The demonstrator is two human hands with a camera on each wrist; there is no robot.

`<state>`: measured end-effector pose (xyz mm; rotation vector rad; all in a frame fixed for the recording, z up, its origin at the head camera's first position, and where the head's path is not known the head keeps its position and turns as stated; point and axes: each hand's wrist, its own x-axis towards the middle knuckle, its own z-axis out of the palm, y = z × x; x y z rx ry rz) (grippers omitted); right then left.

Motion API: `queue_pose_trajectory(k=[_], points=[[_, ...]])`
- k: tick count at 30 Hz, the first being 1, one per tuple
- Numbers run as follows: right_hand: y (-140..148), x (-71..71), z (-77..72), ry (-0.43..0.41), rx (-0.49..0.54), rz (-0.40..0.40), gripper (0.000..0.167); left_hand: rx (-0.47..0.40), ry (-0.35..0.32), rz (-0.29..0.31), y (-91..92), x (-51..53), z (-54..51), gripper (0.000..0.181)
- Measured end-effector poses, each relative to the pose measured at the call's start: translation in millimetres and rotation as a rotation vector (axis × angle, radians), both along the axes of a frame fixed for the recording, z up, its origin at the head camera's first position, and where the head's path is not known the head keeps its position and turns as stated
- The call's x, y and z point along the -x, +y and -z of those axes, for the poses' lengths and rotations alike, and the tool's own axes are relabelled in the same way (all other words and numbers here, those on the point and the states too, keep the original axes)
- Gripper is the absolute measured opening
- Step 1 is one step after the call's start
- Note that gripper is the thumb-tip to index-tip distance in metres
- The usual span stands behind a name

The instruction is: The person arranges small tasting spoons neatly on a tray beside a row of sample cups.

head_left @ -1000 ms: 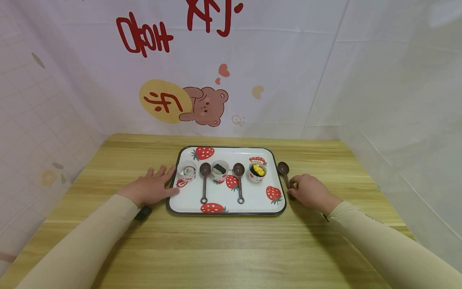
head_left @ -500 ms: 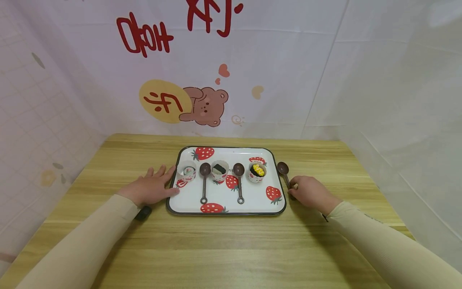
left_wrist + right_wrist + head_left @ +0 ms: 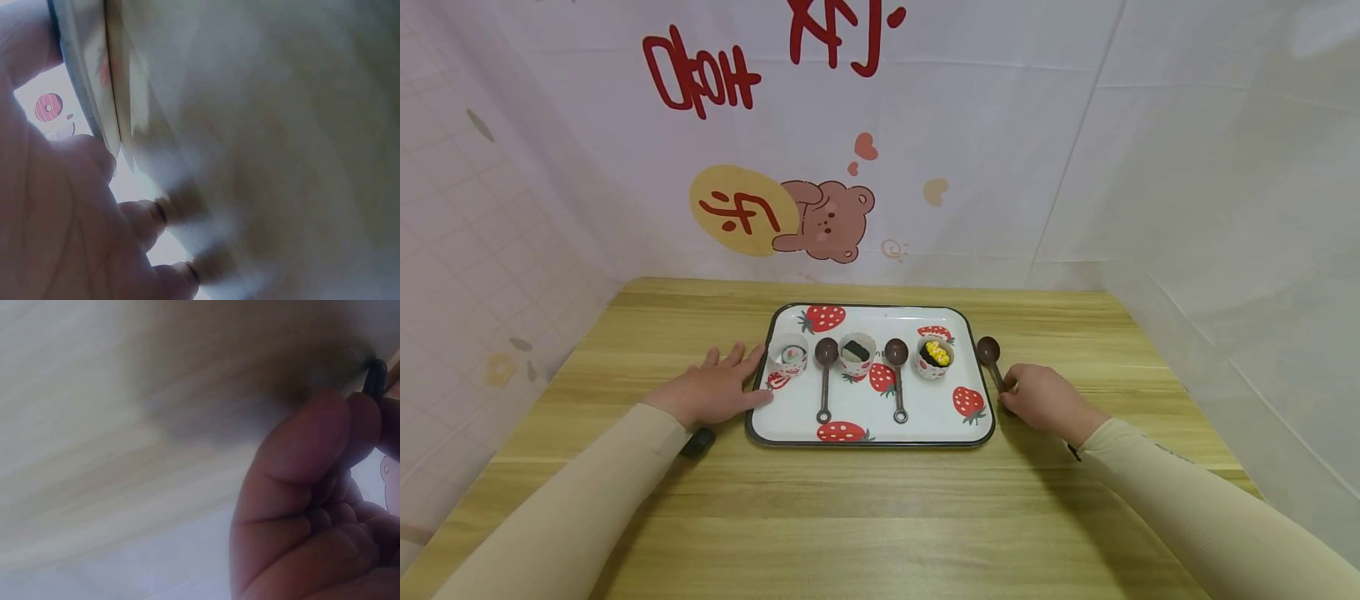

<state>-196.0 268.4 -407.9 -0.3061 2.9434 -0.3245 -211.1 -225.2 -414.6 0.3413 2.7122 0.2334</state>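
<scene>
My left hand (image 3: pixel 711 392) rests at the left rim of a white tray (image 3: pixel 805 408) printed with strawberries, its fingers spread and its thumb over the rim. To the tray's right, my right hand (image 3: pixel 1045 402) pinches the handle of a brown spoon (image 3: pixel 989 350), whose bowl points away from me. In the right wrist view, a dark handle tip (image 3: pixel 375 379) shows at the thumb (image 3: pixel 300 444). Three paper cups stand in a row on the tray: one with a sushi roll (image 3: pixel 792 356), one with nigiri (image 3: pixel 854 352), one with yellow-topped sushi (image 3: pixel 935 354).
Between the cups lie two more brown spoons, the left spoon (image 3: pixel 826 367) and the right spoon (image 3: pixel 897 367). A wooden table (image 3: pixel 880 517) carries everything, with a white printed cloth (image 3: pixel 962 108) behind it. A black object (image 3: pixel 698 442) shows under my left wrist.
</scene>
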Motion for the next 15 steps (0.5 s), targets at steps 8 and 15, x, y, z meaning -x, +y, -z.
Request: queue_pose_trajectory(k=[8, 15], points=[[0.4, -0.2, 1.6, 0.0, -0.008, 0.004, 0.013, -0.002, -0.002, 0.0, 0.1, 0.1, -0.3, 0.101], [0.0, -3.0, -1.8, 0.004, -0.004, -0.009, 0.014, -0.001, 0.0, 0.004, -0.2, 0.1, -0.1, 0.1]])
